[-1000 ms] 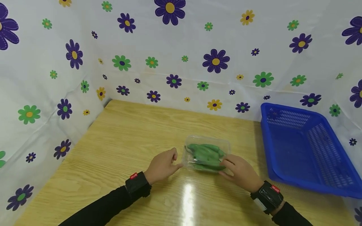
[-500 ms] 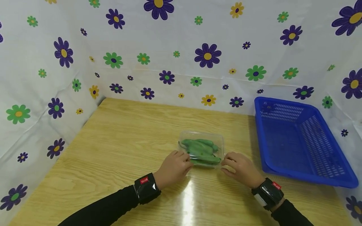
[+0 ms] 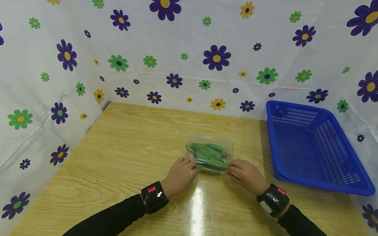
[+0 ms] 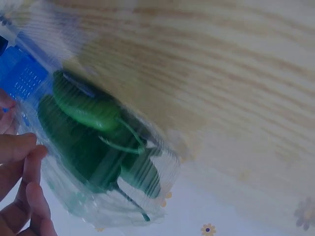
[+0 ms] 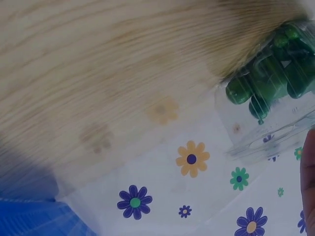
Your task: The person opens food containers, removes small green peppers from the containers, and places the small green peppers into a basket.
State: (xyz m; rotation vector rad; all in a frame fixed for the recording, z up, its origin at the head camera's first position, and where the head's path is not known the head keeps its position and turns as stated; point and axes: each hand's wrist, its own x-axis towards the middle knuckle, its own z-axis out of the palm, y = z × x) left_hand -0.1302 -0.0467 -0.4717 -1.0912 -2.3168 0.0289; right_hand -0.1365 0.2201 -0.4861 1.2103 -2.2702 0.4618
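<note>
1. On my head feed, the left hand (image 3: 181, 172) has its fingers curled at the near left corner of the clear container (image 3: 217, 139); the left wrist view shows thumb and index drawn narrow, pinching its edge.
2. I see the right hand (image 3: 248, 176) with bent fingers at the near right corner; I cannot tell whether they grip or just touch it.
3. The container sits between both hands on the table (image 3: 138, 137): thin, glossy plastic, boxy with rounded corners.
4. Inside I make out smooth green peppers (image 3: 206, 152), long and tapering, with thin stems.
5. To the right stands a blue plastic basket (image 3: 322, 187), its walls perforated.
6. The tabletop has pale wood grain; behind hangs creased white cloth (image 3: 138, 42) with printed flowers.
</note>
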